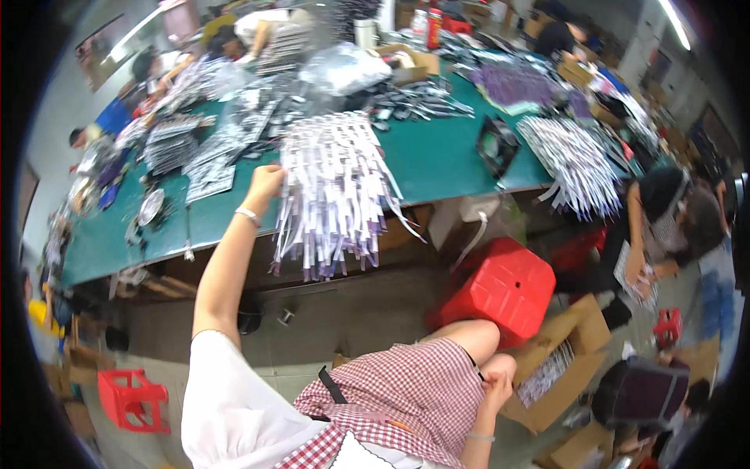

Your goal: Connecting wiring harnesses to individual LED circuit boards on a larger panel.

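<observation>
Light touch at the edge, no tugging

Green table [426, 168] widest of all, heaped along its far side. Bunch of pale strips [332, 195] lies at its near edge, in front of the person: upper part on the tabletop, lower ends hanging over the rim. Red stool [512, 285] below, to the right, just beside the knees. Second bunch [574, 160] farther right, likewise draped over the edge, well apart from the first. Black square fan [498, 146] between the two bunches, near the rim.

Left hand [268, 182]: arm stretched out, fingers curled nearly closed at the bunch's left margin. Whether it pinches a strip or merely rests against them, cannot tell. Right hand [498, 384]: down by the knee, fingers bent inward; anything between them too small to make out.

Step in hand, as I judge it: handling the bunch from its left side. Best done with a few strips at a time, drawn along their length; a sideways pull would likely tangle neighbours. Bringing the right hand up to steady the top should stop the pile sliding off. Smallest item: one stray strip [408, 225] splayed right; worth laying straight.
</observation>
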{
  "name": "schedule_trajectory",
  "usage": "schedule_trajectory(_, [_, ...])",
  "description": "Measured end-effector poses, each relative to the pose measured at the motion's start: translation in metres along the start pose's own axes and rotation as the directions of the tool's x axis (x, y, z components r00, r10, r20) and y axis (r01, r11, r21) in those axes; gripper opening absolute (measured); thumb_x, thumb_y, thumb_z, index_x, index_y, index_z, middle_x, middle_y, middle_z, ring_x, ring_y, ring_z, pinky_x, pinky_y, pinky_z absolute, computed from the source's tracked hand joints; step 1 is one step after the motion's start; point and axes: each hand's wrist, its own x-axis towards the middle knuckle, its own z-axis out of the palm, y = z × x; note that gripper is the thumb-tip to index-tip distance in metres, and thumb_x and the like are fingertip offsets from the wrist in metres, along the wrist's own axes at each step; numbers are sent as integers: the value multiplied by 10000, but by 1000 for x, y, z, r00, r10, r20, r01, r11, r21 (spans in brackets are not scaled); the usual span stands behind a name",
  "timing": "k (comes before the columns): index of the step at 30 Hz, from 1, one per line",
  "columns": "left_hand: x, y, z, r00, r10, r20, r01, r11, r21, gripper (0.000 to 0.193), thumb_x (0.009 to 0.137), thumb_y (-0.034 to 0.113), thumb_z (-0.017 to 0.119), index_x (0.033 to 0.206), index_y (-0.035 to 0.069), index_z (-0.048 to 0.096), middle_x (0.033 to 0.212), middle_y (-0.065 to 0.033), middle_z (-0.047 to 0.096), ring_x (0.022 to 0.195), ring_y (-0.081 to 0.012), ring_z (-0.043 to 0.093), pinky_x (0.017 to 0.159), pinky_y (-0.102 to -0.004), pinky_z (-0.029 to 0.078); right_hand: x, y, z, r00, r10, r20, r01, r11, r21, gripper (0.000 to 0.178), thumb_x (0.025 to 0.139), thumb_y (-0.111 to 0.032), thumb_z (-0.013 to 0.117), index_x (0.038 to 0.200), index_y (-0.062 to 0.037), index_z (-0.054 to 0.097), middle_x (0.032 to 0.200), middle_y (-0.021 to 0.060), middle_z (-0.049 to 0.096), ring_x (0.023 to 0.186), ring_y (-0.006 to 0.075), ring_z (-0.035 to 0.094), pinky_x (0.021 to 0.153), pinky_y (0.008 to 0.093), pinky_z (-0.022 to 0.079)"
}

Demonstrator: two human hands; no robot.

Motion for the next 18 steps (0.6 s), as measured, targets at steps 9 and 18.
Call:
schedule_trajectory(9, [7,-19,-57,859,489,-150,-365,792,490,393,954,158,569,1278,-61,606,1222,-163,668,1058,-257,649,951,-338,482,4,-4,-8,995,68,-77,-56,988,141,225,1015,-97,451,862,-14,594,902,128,681,721,191,665,628,312,579])
schedule_trajectory(18, [-260,74,129,262,868,422,-964,257,69,163,913,-92,568,1038,-36,656,924,-157,681,803,-292,638,724,-392,523,124,66,-171,841,-160,-516,22,965,-262,163,902,29,540,1021,-45,623,981,117,688,804,159,667,613,287,552])
